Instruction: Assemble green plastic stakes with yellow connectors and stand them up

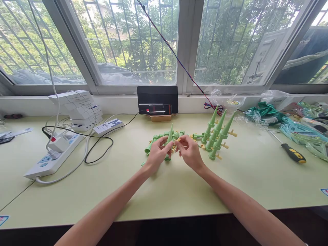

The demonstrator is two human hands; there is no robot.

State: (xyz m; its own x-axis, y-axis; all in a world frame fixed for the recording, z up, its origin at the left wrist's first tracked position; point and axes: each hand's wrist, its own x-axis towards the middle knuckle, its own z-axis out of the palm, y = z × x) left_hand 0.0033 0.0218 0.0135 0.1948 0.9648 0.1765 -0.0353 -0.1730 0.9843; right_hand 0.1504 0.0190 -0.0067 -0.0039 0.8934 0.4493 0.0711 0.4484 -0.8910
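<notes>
My left hand [157, 153] is closed around a green cone-shaped plastic watering spike [170, 134], its tip pointing up. Close beside it, my right hand [190, 153] has thumb and fingertips pinched together at the spike's side. What lies between those fingertips is too small to make out; a bit of yellow shows near them. Loose green plastic parts [148, 149] lie behind and left of my hands, partly hidden by them. To the right stand several assembled green spikes [214, 140], tips up, with yellow valves [232, 133] sticking out sideways.
A phone [160, 109] leans on a black tablet [157, 94] at the back. On the left are a power strip [55, 160], cables and stacked white boxes [83, 111]. A screwdriver [293, 153] and bagged straps [302, 131] lie right. The table's front edge runs below my forearms.
</notes>
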